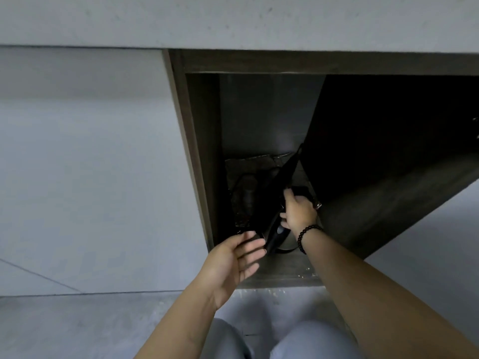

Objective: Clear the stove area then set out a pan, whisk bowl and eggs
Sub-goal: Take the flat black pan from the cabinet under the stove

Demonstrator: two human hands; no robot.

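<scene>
Hands reached into a dark, open under-counter cabinet (pixel 298 275) as a person crouched on a grey floor (pixel 77 327), knees in pale trousers (pixel 311 343) showing at the bottom edge of the head view. The right hand (pixel 298 211), a black beaded bracelet (pixel 307 237) at its wrist, was inside the cabinet with its fingers curled round the rim of a black pan (pixel 274 193) that stood tilted on edge, its body rising toward the back of the cabinet and its dark handle (pixel 276 238) pointing down toward the front. The left hand (pixel 233 260) was released, palm up and fingers nearly straight, held just in front of the cabinet mouth with its fingertips close beside the pan's handle; whether they touched it could not be told. Left of the pan, deep in the shadow, a wire rack (pixel 241 200) held other dark cookware too dim to identify. A second dark rounded item (pixel 300 191) sat just behind the right hand, also unclear. The cabinet's dark wood door (pixel 388 193) stood swung open to the right, a closed pale grey door panel (pixel 85 164) filled the left, and a light grey countertop edge (pixel 233 19) ran above the opening.
</scene>
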